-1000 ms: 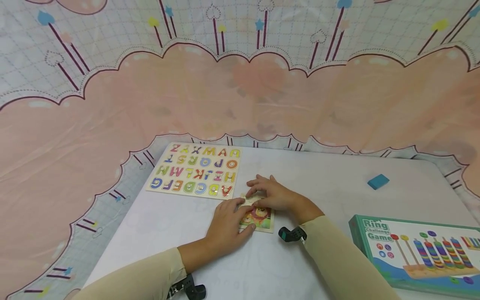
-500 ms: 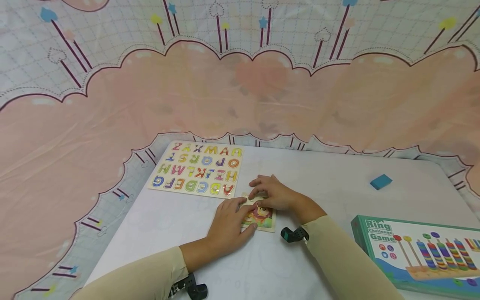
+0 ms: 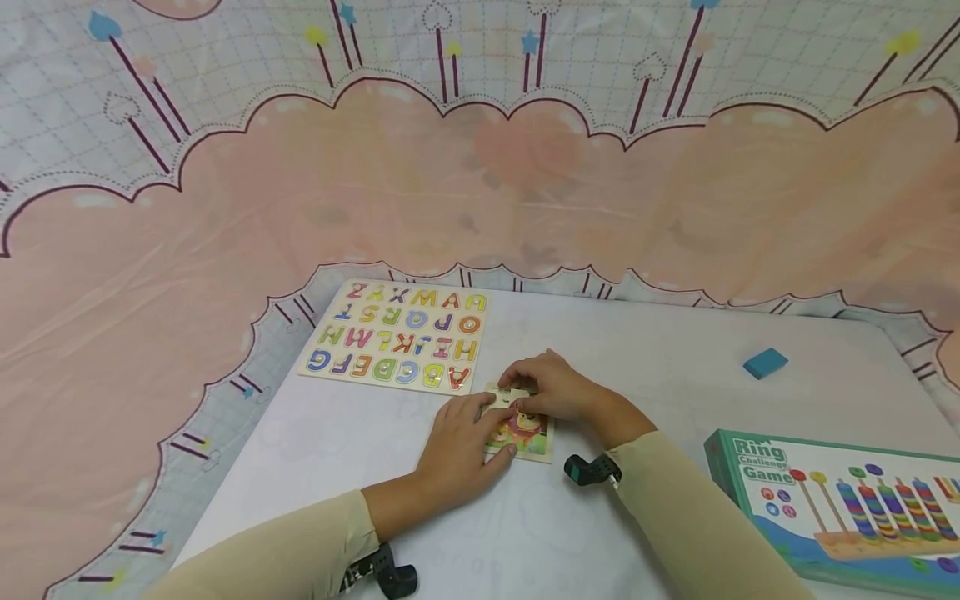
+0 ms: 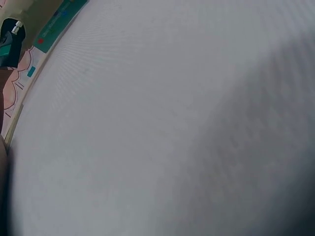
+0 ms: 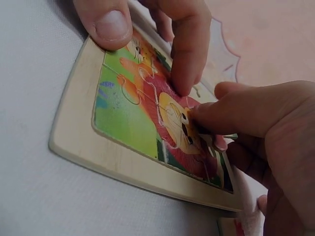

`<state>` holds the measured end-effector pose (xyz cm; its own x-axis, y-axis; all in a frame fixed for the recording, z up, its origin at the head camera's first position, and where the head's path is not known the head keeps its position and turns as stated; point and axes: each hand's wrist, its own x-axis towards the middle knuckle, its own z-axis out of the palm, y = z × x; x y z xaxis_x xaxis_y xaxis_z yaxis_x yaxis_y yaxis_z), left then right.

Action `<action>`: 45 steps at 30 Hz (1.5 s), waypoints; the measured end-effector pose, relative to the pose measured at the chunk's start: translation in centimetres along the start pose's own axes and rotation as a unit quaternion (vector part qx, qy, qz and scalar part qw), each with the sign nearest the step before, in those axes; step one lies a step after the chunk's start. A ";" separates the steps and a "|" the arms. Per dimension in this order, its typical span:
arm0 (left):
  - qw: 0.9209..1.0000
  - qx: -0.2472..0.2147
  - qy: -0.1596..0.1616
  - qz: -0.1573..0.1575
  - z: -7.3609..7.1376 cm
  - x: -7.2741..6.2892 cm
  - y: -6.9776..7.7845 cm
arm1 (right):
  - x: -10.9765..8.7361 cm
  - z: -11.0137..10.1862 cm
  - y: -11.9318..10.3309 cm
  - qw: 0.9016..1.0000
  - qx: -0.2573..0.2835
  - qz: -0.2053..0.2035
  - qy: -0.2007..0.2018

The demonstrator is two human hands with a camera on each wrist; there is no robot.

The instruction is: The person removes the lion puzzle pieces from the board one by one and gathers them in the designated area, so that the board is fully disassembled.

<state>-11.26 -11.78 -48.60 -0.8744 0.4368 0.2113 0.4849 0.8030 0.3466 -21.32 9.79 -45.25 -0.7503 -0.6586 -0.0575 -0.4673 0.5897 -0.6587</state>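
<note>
A small wooden jigsaw puzzle (image 5: pixel 140 110) with a lion picture lies on the table in a pale frame. My left hand (image 3: pixel 461 450) rests over its left side. In the right wrist view the left thumb (image 5: pixel 112 27) presses the frame corner, and a left finger (image 5: pixel 189 49) touches the picture. From the far right side my right hand (image 3: pixel 558 387) reaches over the puzzle, its thumb (image 5: pixel 216 115) on the lion's face. The right fingers curl in at the puzzle's upper edge and pinch a puzzle piece there, mostly hidden by the hand. The left wrist view shows mainly tablecloth.
An alphabet board (image 3: pixel 393 337) lies behind the left hand. A blue block (image 3: pixel 765 363) sits at the back right, and a Ring Challenge Game box (image 3: pixel 840 508) at the front right. Part of another small piece (image 5: pixel 229 226) shows beside the puzzle frame.
The right hand's fingers have drawn in closer to the thumb over the puzzle's upper edge. The left hand stays on the puzzle. The whole head view has shifted slightly.
</note>
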 end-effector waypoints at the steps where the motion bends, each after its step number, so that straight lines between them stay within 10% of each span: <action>1: 1.000 0.000 0.000 0.000 0.0 0.0 0.0 | 0.0 -0.1 0.0 1.000 0.005 0.003 0.000; 45: 0.999 -0.024 0.012 -0.039 0.3 0.4 -0.5 | -3.0 -2.9 1.8 0.982 0.148 0.117 0.029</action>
<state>-11.83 -11.87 -48.95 -0.9091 0.3636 0.2036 0.4163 0.8133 0.4065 -21.26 14.18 -44.07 -0.8503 -0.4887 -0.1953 -0.1299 0.5546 -0.8219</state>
